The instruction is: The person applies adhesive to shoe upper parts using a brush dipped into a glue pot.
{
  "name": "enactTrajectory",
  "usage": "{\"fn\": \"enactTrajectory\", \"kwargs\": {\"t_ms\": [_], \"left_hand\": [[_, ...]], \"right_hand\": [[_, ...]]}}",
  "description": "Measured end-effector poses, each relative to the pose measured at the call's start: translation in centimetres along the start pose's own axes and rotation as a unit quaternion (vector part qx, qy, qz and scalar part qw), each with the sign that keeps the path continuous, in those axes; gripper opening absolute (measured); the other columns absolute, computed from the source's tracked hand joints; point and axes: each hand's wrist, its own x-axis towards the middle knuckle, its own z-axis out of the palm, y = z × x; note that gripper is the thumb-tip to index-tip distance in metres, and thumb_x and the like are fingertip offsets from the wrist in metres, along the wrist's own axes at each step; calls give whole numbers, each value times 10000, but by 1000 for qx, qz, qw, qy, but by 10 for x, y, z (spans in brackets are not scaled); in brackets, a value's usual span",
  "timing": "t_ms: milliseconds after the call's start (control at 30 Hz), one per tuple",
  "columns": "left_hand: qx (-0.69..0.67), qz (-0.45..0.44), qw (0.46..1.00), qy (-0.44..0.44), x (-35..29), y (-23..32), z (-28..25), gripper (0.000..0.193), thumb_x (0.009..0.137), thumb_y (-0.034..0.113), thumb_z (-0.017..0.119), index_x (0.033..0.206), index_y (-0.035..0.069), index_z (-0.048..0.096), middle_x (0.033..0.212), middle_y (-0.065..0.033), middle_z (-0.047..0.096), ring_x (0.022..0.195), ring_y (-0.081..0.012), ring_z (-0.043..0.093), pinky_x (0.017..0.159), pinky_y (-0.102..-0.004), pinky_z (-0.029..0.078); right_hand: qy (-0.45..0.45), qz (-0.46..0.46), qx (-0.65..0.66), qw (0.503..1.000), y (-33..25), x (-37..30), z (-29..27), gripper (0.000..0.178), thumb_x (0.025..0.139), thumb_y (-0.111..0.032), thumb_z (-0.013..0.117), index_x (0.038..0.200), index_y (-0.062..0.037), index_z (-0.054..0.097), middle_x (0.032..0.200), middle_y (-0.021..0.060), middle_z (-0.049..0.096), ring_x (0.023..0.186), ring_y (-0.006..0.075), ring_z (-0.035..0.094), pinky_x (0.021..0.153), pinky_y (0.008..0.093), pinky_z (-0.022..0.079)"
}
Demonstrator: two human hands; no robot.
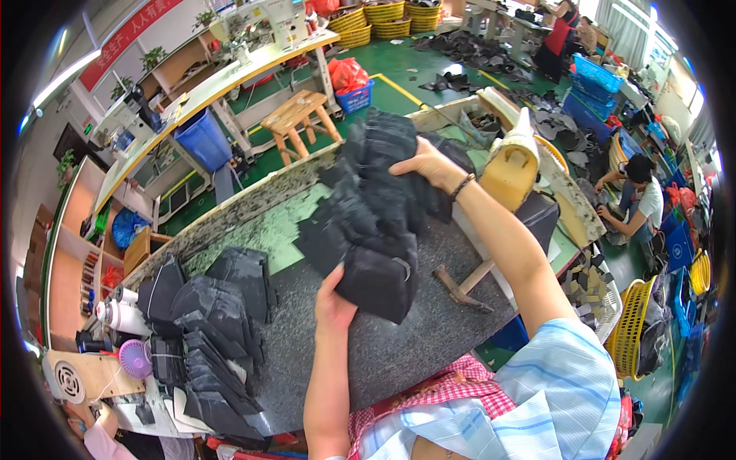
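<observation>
A long bundle of black cut pieces [376, 207], which look like fabric or leather, is between my hands above the dark speckled worktop [307, 383]. My left hand [335, 301] grips the folded near end from the left, thumb on top. Higher up, my right hand [429, 162] closes round the far right side of the bundle, its thumb lying across the front; the other fingers are mostly hidden. To the right of the bundle lies a hammer [464, 287] with a wooden handle. Stacks of similar black pieces [211, 322] rest at the worktop's left.
A yellow curved form [510, 169] stands at the far right of the bench. Left are a purple fan [136, 358] and a white bottle [123, 317]. Beyond the bench stand a wooden stool [299, 119] and a sewing table [222, 77]. A seated co-worker [640, 199] is at right.
</observation>
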Motion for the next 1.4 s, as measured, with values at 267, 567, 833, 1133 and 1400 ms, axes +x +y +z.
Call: {"fn": "enactTrajectory", "kwargs": {"t_ms": [267, 567, 833, 1133, 1400], "left_hand": [[-15, -39, 998, 46, 55, -41, 17, 270, 855, 85, 670, 1105, -6, 629, 1079, -128, 679, 1011, -276, 649, 934, -424, 509], [25, 20, 995, 96, 54, -34, 8, 281, 854, 100, 680, 1114, 10, 628, 1097, -127, 673, 1011, -287, 643, 928, -435, 506], [177, 66, 962, 199, 37, -19, 16, 429, 760, 5, 786, 1147, 29, 602, 1084, -88, 655, 978, -237, 646, 859, -392, 551], [163, 55, 968, 180, 44, -18, -8, 355, 778, 100, 796, 1094, 27, 653, 1080, -105, 680, 971, -255, 657, 887, -405, 539], [166, 22, 970, 178, 42, -12, -1, 361, 790, 101, 790, 1109, 29, 638, 1067, -81, 669, 967, -236, 652, 865, -386, 552]], "right_hand": [[281, 44, -119, 951, 15, -20, -87, 754, 602, 76, 782, 1263, 39, 421, 1169, 189, 580, 1051, 266, 599, 873, 359, 515], [296, -229, -621, 688, 16, -56, -13, 675, 739, -43, 658, 1349, -43, 370, 1304, 235, 470, 1202, 408, 481, 1022, 446, 414], [70, 93, -481, 869, 22, -91, -10, 431, 745, -166, 696, 1131, -22, 572, 1106, 133, 613, 969, 251, 617, 845, 333, 495], [276, -28, -441, 854, -89, -139, -167, 1045, 685, -398, 842, 1495, -83, 262, 1466, 190, 380, 1359, 265, 372, 1097, 405, 329], [238, -16, -302, 923, -93, -135, -144, 729, 729, -137, 816, 1377, -133, 483, 1214, 109, 605, 1138, 155, 563, 953, 316, 454]]}}
